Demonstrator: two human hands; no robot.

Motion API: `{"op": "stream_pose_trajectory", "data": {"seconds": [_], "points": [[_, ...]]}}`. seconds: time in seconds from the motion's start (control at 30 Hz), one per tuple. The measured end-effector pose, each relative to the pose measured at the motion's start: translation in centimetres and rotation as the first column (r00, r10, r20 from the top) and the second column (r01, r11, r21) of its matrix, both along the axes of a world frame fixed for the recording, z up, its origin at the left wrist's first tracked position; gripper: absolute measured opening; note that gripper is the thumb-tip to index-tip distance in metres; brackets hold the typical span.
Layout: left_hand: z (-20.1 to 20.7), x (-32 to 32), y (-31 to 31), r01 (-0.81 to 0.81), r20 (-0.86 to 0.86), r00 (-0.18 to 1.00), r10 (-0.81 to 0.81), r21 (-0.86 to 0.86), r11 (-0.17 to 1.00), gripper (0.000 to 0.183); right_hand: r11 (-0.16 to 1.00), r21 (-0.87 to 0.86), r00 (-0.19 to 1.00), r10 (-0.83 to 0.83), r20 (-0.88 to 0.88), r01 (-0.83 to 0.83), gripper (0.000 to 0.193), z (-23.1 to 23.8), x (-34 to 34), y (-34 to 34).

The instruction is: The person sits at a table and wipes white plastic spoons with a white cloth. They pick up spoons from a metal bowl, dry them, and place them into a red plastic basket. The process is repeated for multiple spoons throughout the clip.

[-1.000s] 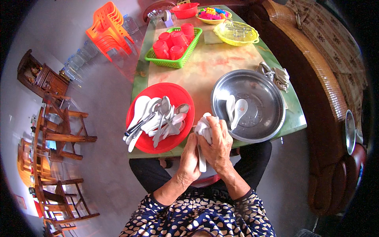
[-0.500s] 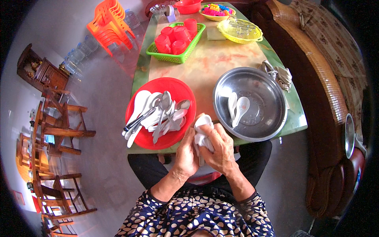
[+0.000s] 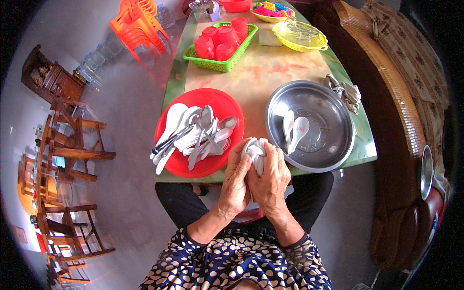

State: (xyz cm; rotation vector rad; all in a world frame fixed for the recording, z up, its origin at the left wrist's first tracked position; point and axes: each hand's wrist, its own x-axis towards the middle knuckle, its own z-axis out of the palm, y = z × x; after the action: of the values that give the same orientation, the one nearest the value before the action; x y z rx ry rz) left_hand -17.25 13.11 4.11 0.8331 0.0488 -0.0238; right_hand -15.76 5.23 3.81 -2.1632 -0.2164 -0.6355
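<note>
Close together in front of the table's near edge, my hands work on a white spoon. My left hand [image 3: 235,187] is closed round the spoon [image 3: 249,144], whose bowl shows above the fingers. Pressed against it is a white cloth [image 3: 259,159], gripped in my right hand [image 3: 270,182]. Much of the spoon's handle is hidden by my palms. To the left, a red plate [image 3: 229,102] holds several white and metal spoons [image 3: 195,130]. On the right stands a steel basin [image 3: 334,121] with two white spoons [image 3: 296,131] lying inside.
Farther back are a green basket [image 3: 227,64] of red mugs [image 3: 227,37], a yellow basket [image 3: 309,48] of glasses and a plate of colourful blocks [image 3: 271,9]. A crumpled cloth [image 3: 352,95] lies beside the basin. A brown sofa [image 3: 394,145] stands right, wooden chairs [image 3: 77,154] left.
My right hand has turned, its fingers now pointing upward around the cloth and spoon. The spoon has tilted slightly. My view has shifted a little; the plate and basin keep their contents.
</note>
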Motion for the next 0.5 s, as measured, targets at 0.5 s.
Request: {"op": "stream_pose_trajectory", "data": {"seconds": [0.5], "points": [[0.1,0.4,3.0,0.023,-0.015,1.000,-0.023,0.024,0.999,0.036,0.733,0.424,0.679,0.668,-0.304,-0.532,0.042,1.4,-1.4,-3.9]]}}
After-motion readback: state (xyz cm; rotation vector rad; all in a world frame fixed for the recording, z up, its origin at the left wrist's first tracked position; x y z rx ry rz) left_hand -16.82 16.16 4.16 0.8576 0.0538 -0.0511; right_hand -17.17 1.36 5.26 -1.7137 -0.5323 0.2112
